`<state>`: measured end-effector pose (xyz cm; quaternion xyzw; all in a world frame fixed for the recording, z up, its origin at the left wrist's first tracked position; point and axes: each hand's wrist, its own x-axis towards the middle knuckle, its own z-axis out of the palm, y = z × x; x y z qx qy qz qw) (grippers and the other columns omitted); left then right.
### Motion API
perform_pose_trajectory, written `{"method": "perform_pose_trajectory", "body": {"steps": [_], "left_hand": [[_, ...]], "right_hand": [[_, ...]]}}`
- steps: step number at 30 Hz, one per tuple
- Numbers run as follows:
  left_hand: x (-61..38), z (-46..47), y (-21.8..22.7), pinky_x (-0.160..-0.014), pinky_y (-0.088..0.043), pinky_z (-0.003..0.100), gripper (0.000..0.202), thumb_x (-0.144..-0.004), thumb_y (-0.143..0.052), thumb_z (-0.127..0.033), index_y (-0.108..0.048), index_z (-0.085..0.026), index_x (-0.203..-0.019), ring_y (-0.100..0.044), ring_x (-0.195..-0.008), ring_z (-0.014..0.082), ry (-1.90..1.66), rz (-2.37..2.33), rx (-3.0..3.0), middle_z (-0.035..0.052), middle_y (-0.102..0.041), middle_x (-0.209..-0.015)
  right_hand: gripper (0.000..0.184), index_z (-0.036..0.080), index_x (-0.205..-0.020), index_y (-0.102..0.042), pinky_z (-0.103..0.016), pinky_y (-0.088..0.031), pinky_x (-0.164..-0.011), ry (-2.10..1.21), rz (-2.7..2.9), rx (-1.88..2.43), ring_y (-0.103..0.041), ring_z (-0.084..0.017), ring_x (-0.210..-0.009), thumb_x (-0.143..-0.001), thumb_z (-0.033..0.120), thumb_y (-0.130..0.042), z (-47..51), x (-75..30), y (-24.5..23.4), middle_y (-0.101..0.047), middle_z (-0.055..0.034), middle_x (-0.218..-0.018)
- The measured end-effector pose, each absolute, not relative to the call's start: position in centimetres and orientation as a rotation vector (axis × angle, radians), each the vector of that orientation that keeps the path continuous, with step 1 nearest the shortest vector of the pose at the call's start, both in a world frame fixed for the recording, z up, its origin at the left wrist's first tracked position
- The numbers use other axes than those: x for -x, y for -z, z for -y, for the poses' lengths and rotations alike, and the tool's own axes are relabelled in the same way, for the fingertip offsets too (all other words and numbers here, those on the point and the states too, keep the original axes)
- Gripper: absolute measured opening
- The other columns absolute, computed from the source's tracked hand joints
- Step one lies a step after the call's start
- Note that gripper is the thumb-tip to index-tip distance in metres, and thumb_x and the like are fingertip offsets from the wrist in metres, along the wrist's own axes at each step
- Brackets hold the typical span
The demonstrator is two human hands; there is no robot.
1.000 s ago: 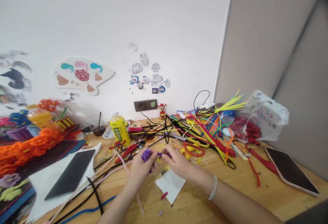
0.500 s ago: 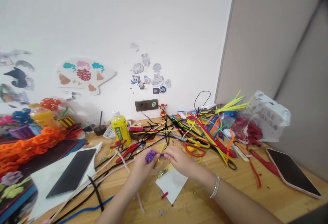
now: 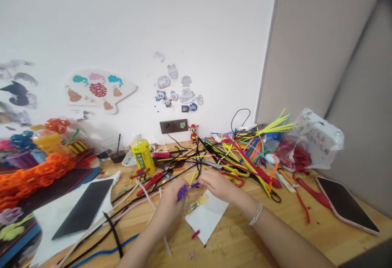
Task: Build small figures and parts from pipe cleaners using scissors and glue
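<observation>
A small bundle of curled purple pipe cleaner [image 3: 183,192] is gripped in my left hand [image 3: 172,199], whose fingers are closed around it. From the bundle a short straight purple end [image 3: 195,185] sticks out to the right, and the fingertips of my right hand [image 3: 213,184] pinch it. Beneath the hands lies a white paper sheet [image 3: 211,217] with a small clear and yellow tube [image 3: 197,204] on its upper left edge. A yellow stem piece [image 3: 192,177] shows just behind my fingers. The inner fingers of both hands are partly hidden.
Behind my hands spread many coloured pipe cleaners [image 3: 257,147] and orange-handled scissors [image 3: 237,178]. A yellow bottle [image 3: 143,155] stands left of them. Phones lie at the left [image 3: 84,206] and right [image 3: 346,204]. Orange flower work [image 3: 36,174] fills the far left.
My right hand has shifted slightly up and right, drawing a little apart from the left. More of the straight purple end shows between them. The bundle has turned somewhat downward.
</observation>
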<state>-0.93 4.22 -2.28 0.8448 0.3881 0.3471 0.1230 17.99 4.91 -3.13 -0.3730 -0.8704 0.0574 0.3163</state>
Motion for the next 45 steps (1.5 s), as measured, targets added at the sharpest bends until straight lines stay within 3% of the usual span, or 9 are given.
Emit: {"method": "perform_pose_trajectory", "body": {"steps": [9,13,17,20,26,39,45], "left_hand": [[1.5,-4.7,1.7,-0.053,-0.04,0.026,0.024,-0.077,-0.042,-0.032,-0.049,-0.02,-0.058,-0.05,-0.053,0.0154,-1.055,-1.22,-2.31,0.0,-0.053,-0.054],[2.1,-5.0,1.5,-0.051,-0.039,0.025,0.026,-0.078,-0.041,-0.037,-0.047,-0.02,-0.059,-0.049,-0.049,0.0145,-1.102,-1.289,-2.172,-0.002,-0.05,-0.05],[1.2,-4.4,1.8,-0.052,-0.039,0.025,0.027,-0.077,-0.042,-0.039,-0.049,-0.02,-0.059,-0.049,-0.051,0.0148,-1.11,-1.257,-2.196,-0.0008,-0.052,-0.052],[0.5,-3.9,1.9,-0.052,-0.038,0.025,0.029,-0.077,-0.042,-0.039,-0.048,-0.02,-0.055,-0.049,-0.052,0.0146,-1.101,-1.232,-2.188,-0.0009,-0.051,-0.052],[0.5,-3.8,1.8,-0.05,-0.036,0.024,0.029,-0.076,-0.046,-0.039,-0.048,-0.02,-0.054,-0.046,-0.048,0.0136,-1.113,-1.212,-2.089,-0.0026,-0.048,-0.047],[0.4,-3.9,2.8,-0.04,-0.032,0.02,0.031,-0.074,-0.05,-0.046,-0.048,-0.018,-0.06,-0.041,-0.04,0.0094,-1.052,-1.096,-1.809,-0.0054,-0.045,-0.045],[0.3,-3.9,2.9,-0.039,-0.033,0.02,0.034,-0.073,-0.05,-0.05,-0.047,-0.018,-0.059,-0.041,-0.04,0.009,-1.052,-1.09,-1.775,-0.0055,-0.045,-0.046]], "right_hand": [[0.037,0.019,-0.057,-0.037,-0.024,-0.03,-0.053,-0.26,2.024,1.086,-0.038,-0.012,-0.056,-0.089,0.036,-0.03,-5.9,-19.9,3.2,-0.038,0.0028,-0.058],[0.038,0.018,-0.063,-0.041,-0.023,-0.032,-0.054,-0.328,1.902,1.11,-0.041,-0.012,-0.057,-0.091,0.037,-0.024,-6.1,-20.6,3.1,-0.04,0.0022,-0.06],[0.035,0.017,-0.073,-0.051,-0.022,-0.035,-0.058,-0.466,1.98,1.013,-0.046,-0.012,-0.063,-0.088,0.044,-0.033,-5.3,-19.2,3.2,-0.049,0.0008,-0.067],[0.036,0.017,-0.067,-0.05,-0.022,-0.035,-0.057,-0.613,1.916,0.988,-0.044,-0.012,-0.062,-0.084,0.047,-0.039,-4.7,-17.9,3.4,-0.048,0.0013,-0.064],[0.042,0.019,-0.059,-0.038,-0.022,-0.029,-0.051,-0.706,1.79,0.996,-0.035,-0.01,-0.054,-0.087,0.048,-0.029,-4.5,-17.5,3.6,-0.036,0.0042,-0.057],[0.044,0.019,-0.057,-0.035,-0.022,-0.026,-0.049,-0.776,1.685,0.946,-0.033,-0.01,-0.051,-0.086,0.051,-0.03,-4.3,-17.1,4.2,-0.034,0.0045,-0.055],[0.048,0.018,-0.056,-0.039,-0.023,-0.03,-0.05,-0.831,1.645,0.948,-0.038,-0.01,-0.05,-0.086,0.053,-0.026,-4.6,-16.9,4.6,-0.038,0.0035,-0.053]]}}
